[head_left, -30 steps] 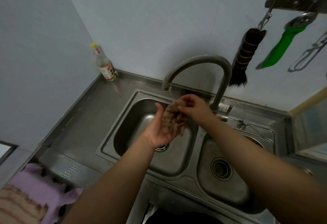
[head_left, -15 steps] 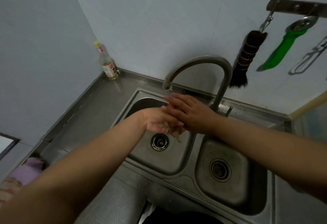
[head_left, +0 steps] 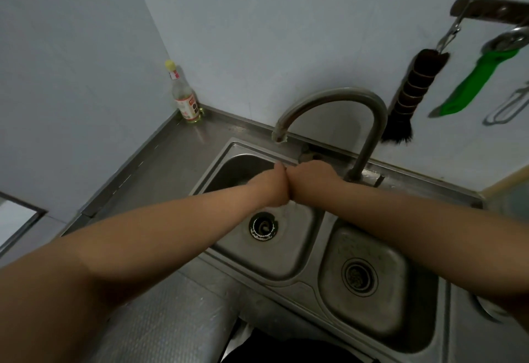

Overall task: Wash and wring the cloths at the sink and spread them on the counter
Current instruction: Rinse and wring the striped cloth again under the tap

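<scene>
Pressing together over left sink bowl [head_left: 229,168]: left hand [head_left: 270,183] and right hand [head_left: 310,176], side by side, touching, fists turned down. Cloth hidden between them, so cannot tell which way it points or what fingers hold. Hands sit just under faucet [head_left: 337,99] mouth, above drain [head_left: 262,225]. Right bowl [head_left: 369,251] open beside them. Bare surface [head_left: 160,168] stretches left to bottle [head_left: 186,99] in corner. Brush [head_left: 412,87] hangs on wall.

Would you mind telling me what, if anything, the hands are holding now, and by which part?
It cannot be told: left hand and right hand are pressed together under the faucet, with no cloth showing.
</scene>
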Demonstrator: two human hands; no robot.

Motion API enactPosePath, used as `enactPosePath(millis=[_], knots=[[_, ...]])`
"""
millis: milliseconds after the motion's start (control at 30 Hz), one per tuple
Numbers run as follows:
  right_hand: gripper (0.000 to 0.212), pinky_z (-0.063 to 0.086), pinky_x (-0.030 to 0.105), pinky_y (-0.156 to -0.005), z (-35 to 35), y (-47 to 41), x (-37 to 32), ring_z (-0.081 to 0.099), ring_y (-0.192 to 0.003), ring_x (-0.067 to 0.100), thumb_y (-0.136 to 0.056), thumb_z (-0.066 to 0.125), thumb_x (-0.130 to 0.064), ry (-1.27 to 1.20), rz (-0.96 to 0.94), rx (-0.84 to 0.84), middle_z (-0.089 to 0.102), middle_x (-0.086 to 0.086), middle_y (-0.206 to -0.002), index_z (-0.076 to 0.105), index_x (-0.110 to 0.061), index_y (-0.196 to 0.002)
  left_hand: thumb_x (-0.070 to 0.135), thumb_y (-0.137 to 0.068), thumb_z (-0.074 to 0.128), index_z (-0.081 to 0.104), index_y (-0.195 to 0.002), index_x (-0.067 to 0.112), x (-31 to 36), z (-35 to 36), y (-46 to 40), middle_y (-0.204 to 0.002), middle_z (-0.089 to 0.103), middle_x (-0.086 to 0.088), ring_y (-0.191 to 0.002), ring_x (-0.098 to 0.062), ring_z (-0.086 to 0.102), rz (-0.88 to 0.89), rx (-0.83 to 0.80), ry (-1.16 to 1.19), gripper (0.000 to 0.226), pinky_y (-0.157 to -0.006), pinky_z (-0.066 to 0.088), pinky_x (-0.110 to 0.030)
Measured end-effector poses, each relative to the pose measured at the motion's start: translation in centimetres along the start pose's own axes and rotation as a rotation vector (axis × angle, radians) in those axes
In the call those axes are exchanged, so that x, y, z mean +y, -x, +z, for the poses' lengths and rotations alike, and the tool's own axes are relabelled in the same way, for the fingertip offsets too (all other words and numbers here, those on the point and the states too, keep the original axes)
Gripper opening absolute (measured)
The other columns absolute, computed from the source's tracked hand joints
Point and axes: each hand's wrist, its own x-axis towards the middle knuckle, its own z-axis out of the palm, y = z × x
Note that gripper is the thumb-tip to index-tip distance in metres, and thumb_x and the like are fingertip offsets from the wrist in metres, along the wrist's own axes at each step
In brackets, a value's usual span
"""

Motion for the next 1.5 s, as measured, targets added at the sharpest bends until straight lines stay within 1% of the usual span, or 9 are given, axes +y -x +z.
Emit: enactPosePath(millis=[233,400,633,767,867,967,1067,1233,1500], knots=[[0.032,0.044,0.037,-0.078,-0.3,-1.2,-0.3,0.058,-0.102,0.033,-0.093,0.044,-0.014,-0.514,0.080,-0.237,0.059,0.021,-0.119,0.053,-0.001,-0.120,0.018,-0.094,0.048,0.023,-0.144,0.010,-1.9,-0.5,-0.4,-0.108,0.066,-0.011,-0.095,-0.033,0.065,0.302,0.348,-0.417,0.056,-0.066,0.046,-0.039],[0.013,0.029,0.025,-0.046,-0.2,-0.4,-0.9,0.038,-0.046,0.018,-0.078,0.060,-0.012,-1.241,0.356,-0.320,0.042,0.011,-0.058,0.049,-0.014,-0.072,0.032,-0.095,0.049,0.035,-0.134,0.014,-2.6,-2.6,0.0,-0.096,0.068,-0.006,-0.081,-0.030,0.065,0.525,0.370,-0.616,0.045,-0.057,0.035,-0.034],[0.033,0.014,0.019,-0.041,-0.6,0.3,-0.9,0.020,-0.039,0.008,-0.084,0.057,-0.011,-1.552,0.431,-0.606,0.028,-0.004,-0.046,0.035,-0.022,-0.061,0.039,-0.097,0.043,0.043,-0.120,0.017,-3.3,-3.2,-0.6,-0.095,0.068,-0.004,-0.082,-0.029,0.067,0.642,0.415,-0.728,0.031,-0.057,0.039,-0.032],[0.016,0.029,0.021,-0.040,-0.6,0.5,-0.6,0.037,-0.043,0.009,-0.084,0.061,-0.011,-1.308,0.420,-0.417,0.045,0.002,-0.061,0.047,-0.017,-0.083,0.030,-0.090,0.056,0.060,-0.103,0.015,-2.4,-1.4,-0.7,-0.096,0.068,-0.005,-0.084,-0.024,0.065,0.301,0.322,-0.476,0.020,-0.065,0.045,-0.033],[0.060,0.057,0.039,-0.067,0.7,1.2,-0.3,0.065,-0.085,0.023,-0.085,0.063,-0.014,-0.948,0.344,-0.084,0.058,0.013,-0.115,0.029,-0.022,-0.134,0.021,-0.088,0.058,0.056,-0.081,0.015,-3.4,-1.0,-1.5,-0.070,0.060,-0.003,-0.056,-0.015,0.051,-0.059,-0.081,0.163,0.009,-0.053,0.042,-0.024],[0.094,0.051,0.046,-0.092,2.6,2.3,0.0,0.049,-0.124,0.027,-0.083,0.065,-0.015,-0.572,0.036,0.165,0.006,0.004,-0.159,0.001,-0.038,-0.147,0.018,-0.096,0.046,0.049,-0.084,0.018,-4.3,-1.8,-0.8,-0.046,0.036,0.007,-0.033,-0.004,0.029,-0.164,-0.507,0.795,0.012,-0.033,0.021,-0.013],[0.080,0.044,0.042,-0.102,3.7,2.1,1.0,0.037,-0.136,0.027,-0.084,0.064,-0.011,-0.386,-0.263,0.477,0.008,0.007,-0.158,0.015,-0.028,-0.146,0.017,-0.099,0.036,0.042,-0.070,0.018,-3.6,-2.0,0.3,-0.041,0.033,0.009,-0.029,-0.001,0.028,-0.068,-0.727,0.980,0.029,-0.033,0.015,-0.011],[0.035,0.053,0.026,-0.057,0.5,0.8,3.0,0.062,-0.099,0.028,-0.090,0.054,-0.019,-0.043,-0.654,0.734,0.049,0.015,-0.129,0.043,-0.008,-0.121,0.025,-0.100,0.037,0.056,-0.057,0.020,-2.7,-1.8,1.2,-0.047,0.044,0.011,-0.036,0.001,0.037,0.134,-1.107,1.004,0.047,-0.040,0.014,-0.012],[0.022,0.035,0.023,-0.040,-1.0,1.0,3.2,0.057,-0.047,0.018,-0.083,0.065,-0.028,0.249,-0.527,0.344,0.063,0.004,-0.066,0.062,-0.010,-0.095,0.016,-0.096,0.051,0.045,-0.068,0.017,0.0,-0.1,1.9,-0.043,0.037,0.007,-0.032,-0.003,0.029,-0.204,-0.524,0.812,0.028,-0.033,0.018,-0.014]])
